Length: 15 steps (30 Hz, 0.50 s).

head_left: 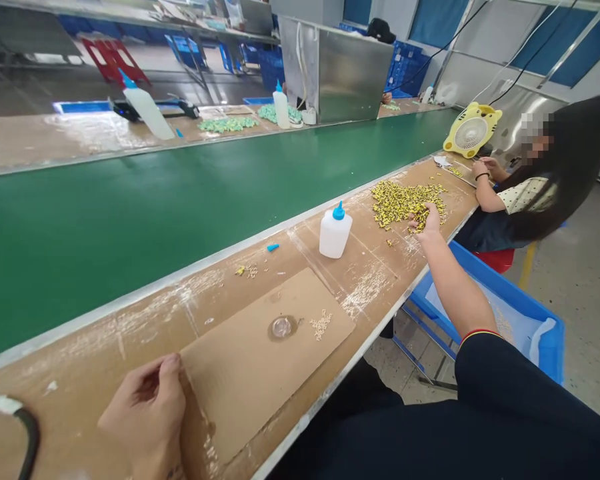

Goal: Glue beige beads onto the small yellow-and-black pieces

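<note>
My left hand [147, 413] rests curled at the near left edge of a brown cardboard sheet [260, 360], touching it. Nothing shows in its fingers. My right hand [427, 223] reaches far along the bench to the edge of a heap of small yellow-and-black parts [405, 203], with its fingers among them. A glass disc in a glue smear [283, 327] and a small cluster of pale parts [321, 325] lie on the cardboard. A white glue bottle with a blue nozzle [336, 232] stands between my hands, nearer the right one.
A green conveyor belt [130, 220] runs beside the brown workbench [375, 260]. A seated co-worker [510, 200] handles parts at the bench's far end beside a yellow fan [471, 130]. A blue crate [495, 313] sits below the bench edge. More bottles and green parts lie across the belt.
</note>
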Each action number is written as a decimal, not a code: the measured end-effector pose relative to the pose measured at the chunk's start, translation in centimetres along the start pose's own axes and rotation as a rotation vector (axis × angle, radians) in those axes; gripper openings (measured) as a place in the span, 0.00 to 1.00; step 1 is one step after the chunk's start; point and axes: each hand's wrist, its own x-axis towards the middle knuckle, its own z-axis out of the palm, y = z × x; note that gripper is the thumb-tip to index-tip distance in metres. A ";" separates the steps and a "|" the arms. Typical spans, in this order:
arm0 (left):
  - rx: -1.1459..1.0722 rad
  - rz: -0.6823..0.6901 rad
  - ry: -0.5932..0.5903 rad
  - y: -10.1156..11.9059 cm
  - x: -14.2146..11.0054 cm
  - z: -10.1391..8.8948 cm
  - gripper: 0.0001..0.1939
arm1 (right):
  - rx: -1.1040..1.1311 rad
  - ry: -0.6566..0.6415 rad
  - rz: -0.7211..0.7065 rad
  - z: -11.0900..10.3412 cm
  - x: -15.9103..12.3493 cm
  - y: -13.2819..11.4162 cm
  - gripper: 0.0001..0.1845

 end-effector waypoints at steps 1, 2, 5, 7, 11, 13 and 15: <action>-0.025 -0.037 0.026 0.3 0.0 0.2 0.08 | 0.005 -0.030 0.037 0.2 -1.4 0.1 0.17; -0.050 -0.052 0.034 0.5 0.0 0.4 0.10 | 0.003 -0.056 0.072 0.4 -2.9 0.2 0.16; -0.108 -0.026 0.034 1.5 -0.1 0.9 0.14 | 0.037 -0.159 0.157 1.2 -8.0 1.0 0.15; -0.125 0.022 0.026 2.0 -0.3 1.0 0.15 | 0.131 -0.280 0.216 2.0 -11.9 1.9 0.15; -0.139 0.024 -0.012 2.4 -0.9 1.4 0.16 | 0.172 -0.467 0.318 4.2 -20.6 4.8 0.15; -0.237 0.018 -0.023 2.2 -1.1 1.7 0.15 | 0.139 -0.540 0.375 6.0 -24.9 6.8 0.15; -0.332 0.019 -0.071 1.8 -1.2 2.0 0.17 | 0.096 -0.613 0.432 8.2 -28.8 9.3 0.16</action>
